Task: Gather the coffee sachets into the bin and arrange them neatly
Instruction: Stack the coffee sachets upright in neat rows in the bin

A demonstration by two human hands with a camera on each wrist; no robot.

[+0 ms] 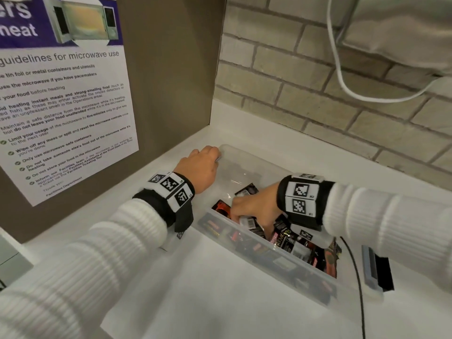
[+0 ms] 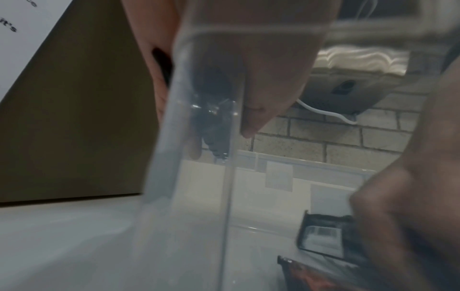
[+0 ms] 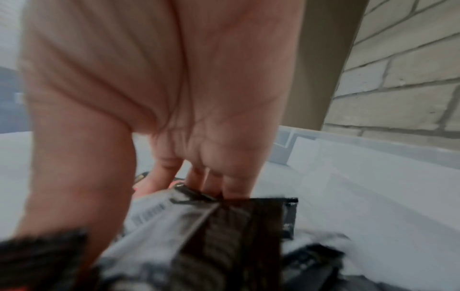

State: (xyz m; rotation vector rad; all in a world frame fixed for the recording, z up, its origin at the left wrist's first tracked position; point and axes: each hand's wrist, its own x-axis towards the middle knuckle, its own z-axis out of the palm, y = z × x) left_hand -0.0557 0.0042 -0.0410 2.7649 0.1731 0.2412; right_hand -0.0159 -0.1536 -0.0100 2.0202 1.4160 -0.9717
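White counter (image 1: 220, 302) under a brick wall (image 1: 318, 77), with the clear bin (image 1: 247, 162) as landmark.

Left of the bin a brown panel (image 1: 171, 69) carrying a microwave notice (image 1: 66, 106) is seen; right of it, a black cable (image 1: 357, 277). The bin's near half is filled with coffee sachets (image 1: 288, 243). Its far-left corner is gripped by the left hand (image 1: 200, 167). Inside it, sachets are pinched by the curled right hand (image 1: 254, 206).

A microwave guidelines poster (image 1: 61, 99) hangs on the brown panel (image 1: 171, 69), a white cable (image 1: 342, 77) loops down the brick wall (image 1: 318, 94), white counter (image 1: 208, 289) below.
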